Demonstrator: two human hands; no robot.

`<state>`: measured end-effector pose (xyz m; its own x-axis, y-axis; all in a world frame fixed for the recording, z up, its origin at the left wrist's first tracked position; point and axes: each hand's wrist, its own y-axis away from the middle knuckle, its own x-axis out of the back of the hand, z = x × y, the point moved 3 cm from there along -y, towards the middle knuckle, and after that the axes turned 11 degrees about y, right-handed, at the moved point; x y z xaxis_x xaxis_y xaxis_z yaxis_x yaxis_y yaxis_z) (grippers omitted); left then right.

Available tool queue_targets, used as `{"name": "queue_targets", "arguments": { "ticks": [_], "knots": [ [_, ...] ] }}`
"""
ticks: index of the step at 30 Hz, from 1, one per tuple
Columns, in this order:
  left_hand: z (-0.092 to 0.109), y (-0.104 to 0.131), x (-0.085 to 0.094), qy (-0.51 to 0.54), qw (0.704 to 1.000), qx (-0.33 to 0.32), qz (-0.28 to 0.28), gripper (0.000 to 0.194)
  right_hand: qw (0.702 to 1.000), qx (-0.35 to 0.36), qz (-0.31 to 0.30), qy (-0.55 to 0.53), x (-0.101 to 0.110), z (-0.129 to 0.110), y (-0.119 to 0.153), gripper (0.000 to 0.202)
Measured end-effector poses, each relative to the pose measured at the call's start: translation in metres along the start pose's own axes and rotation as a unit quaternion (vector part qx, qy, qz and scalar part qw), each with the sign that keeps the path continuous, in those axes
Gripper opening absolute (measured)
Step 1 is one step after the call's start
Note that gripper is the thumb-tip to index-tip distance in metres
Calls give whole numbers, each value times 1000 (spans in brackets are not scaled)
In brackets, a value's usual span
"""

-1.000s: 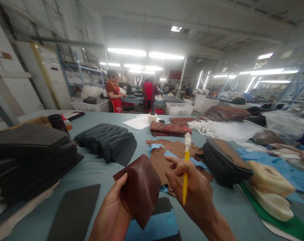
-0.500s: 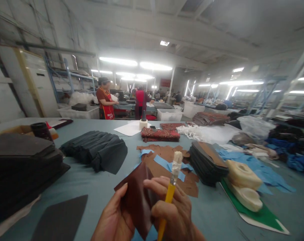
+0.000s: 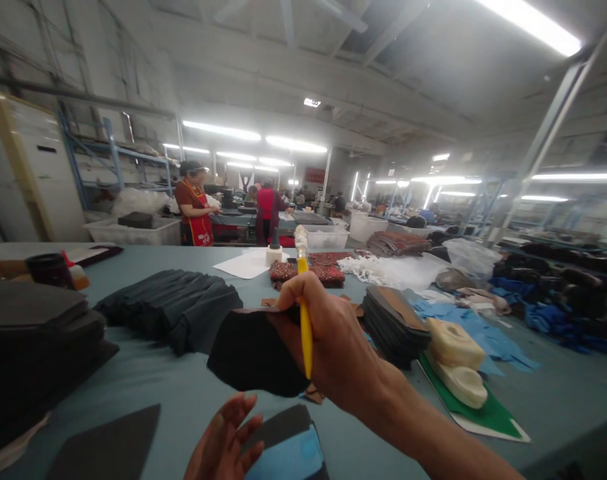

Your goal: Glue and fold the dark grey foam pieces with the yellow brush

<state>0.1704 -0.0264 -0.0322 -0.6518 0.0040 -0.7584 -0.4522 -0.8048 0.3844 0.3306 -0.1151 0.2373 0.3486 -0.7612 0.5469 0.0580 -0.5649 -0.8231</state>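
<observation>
the thin dark piece (image 3: 253, 353) is in the air above the blue-grey table (image 3: 183, 390), and its black side is turned to us. our right hand (image 3: 328, 327) pinches it at its upper right edge; in the same hand we hold the brush (image 3: 304, 317), with the yellow handle slanting down and the whitish bristles up. our left hand (image 3: 226, 440) is below the piece, its fingers loosely spread. just beside these fingers we see a dark panel with a blue area (image 3: 288, 460). farther away, on the left, lies a fanned pile of dark cloth (image 3: 171, 303); on the right are a stack of dark panels (image 3: 391, 327) and a cream foam block (image 3: 453, 343). behind, near a white container (image 3: 273, 256), we find red patterned cloth (image 3: 306, 276).
</observation>
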Motion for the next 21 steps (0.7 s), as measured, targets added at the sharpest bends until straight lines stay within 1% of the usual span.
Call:
{"name": "queue_targets", "arguments": {
  "ticks": [2,4,6,7,8,9,10,11,13,15,17,21],
  "knots": [
    [-5,-6,-6,25,999,-22,-3,87,1000,-12,-6,-25,4,-5,-4,17],
    [-4,-5,-21,50,998,-24,-17,103,999,-22,-3,-34,7,-8,-7,16],
    [-1,6,-39,61,997,-14,-39,110,999,-35,-2,-40,9,-8,-8,15],
    [2,15,-49,66,996,-11,-54,99,998,-43,-2,-42,9,-7,-8,15],
    [5,26,-60,65,993,-11,-93,84,998,-50,-2,-42,10,-5,-8,14],
    [9,38,-67,60,993,-28,-94,71,998,-55,0,-40,10,-3,-7,15],
    [14,49,-72,53,993,-62,-81,61,998,-60,5,-37,11,0,-6,15],
    [19,59,-77,42,992,-86,-85,57,998,-60,13,-34,11,2,-4,17],
    [28,69,-82,44,991,-108,-69,58,997,-71,27,-29,12,10,1,20],
    [34,68,-81,30,991,-122,-48,56,994,-107,11,-35,9,18,6,23],
    [39,60,-78,9,990,-138,-22,52,989,-140,-7,-44,6,24,11,26],
    [47,51,-71,-43,980,-194,9,36,986,-157,-1,-54,4,28,24,30]
  ]
}}
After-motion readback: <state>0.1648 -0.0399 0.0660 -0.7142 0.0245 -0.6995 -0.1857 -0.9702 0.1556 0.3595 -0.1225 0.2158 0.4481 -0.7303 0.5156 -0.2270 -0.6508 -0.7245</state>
